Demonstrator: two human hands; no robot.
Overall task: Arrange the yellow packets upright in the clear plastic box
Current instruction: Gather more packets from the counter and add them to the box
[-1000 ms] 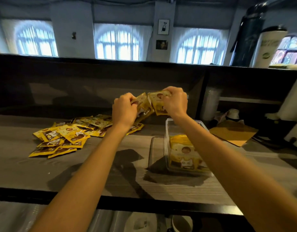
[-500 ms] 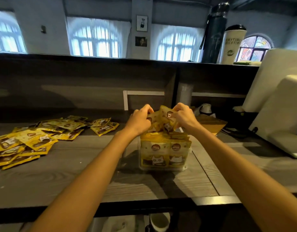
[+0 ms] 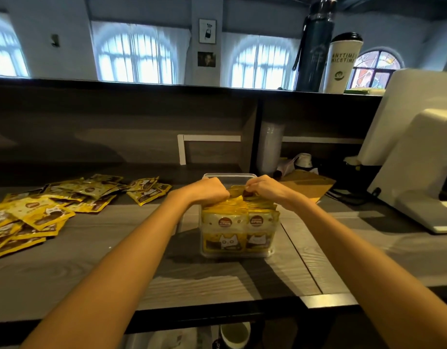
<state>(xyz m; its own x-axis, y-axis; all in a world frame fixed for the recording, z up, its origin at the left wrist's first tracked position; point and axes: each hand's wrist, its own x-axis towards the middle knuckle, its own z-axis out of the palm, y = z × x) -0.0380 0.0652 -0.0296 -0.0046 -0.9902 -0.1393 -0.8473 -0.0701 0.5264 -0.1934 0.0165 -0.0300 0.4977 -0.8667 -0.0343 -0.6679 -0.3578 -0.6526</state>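
Both hands are over the box, which sits on the table approx. centre of view. Left hand & right hand are knuckles-up w/ fingers curled. The grip of each is clamped on one small bunch of packets held between them, right at the box's top opening. The bunch's lower edges are in among the tops of the ones already inside; can't tell if it reaches the box floor.

Inside the box are the standing packets, all upright. The front two stand side by side, cat faces vs. the near clear wall. More rows stand behind them, tops fanned a bit. The box's back rim shows beyond the knuckles.

A loose pile of yellow packets lies flat on the table at far left, well apart from the box. A smaller cluster lies nearer, left of the left hand, not touching it.

Misc.:
- Brown card sheet lies just right of the box, behind the right wrist.
- White machine stands on the table at far right.
- Dark bottle & white cup w/ black lid stand side by side on the top ledge.
- Paper cup sits below the table's near edge.
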